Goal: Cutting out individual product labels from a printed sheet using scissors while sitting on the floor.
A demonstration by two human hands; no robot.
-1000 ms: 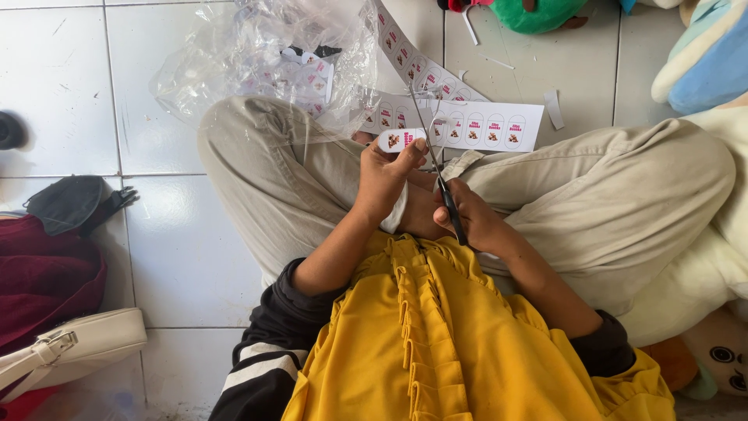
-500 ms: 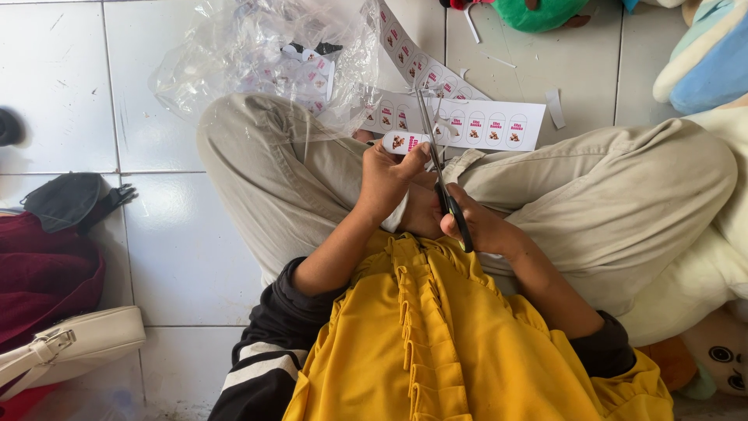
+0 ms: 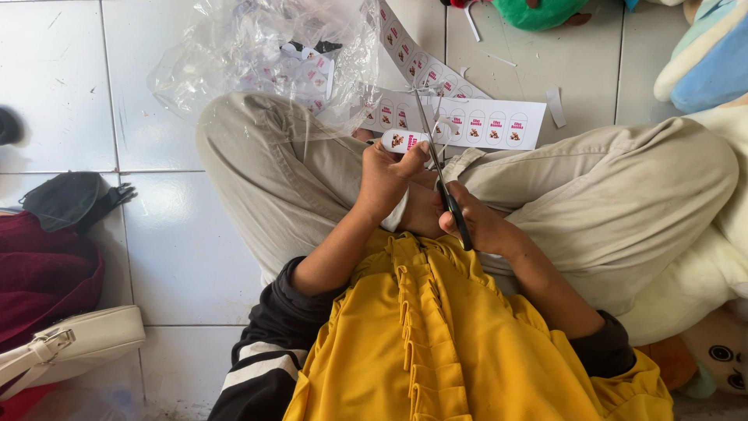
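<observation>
— What's the person wearing?
— A bright yellow top [image 3: 436, 343] with a pleated ruffle down the front, over black sleeves [image 3: 265, 343] pushed up past the forearms.
— Any markings?
— White stripes on the left sleeve. Beige trousers [image 3: 608, 203], loose and creased at the knees.
</observation>
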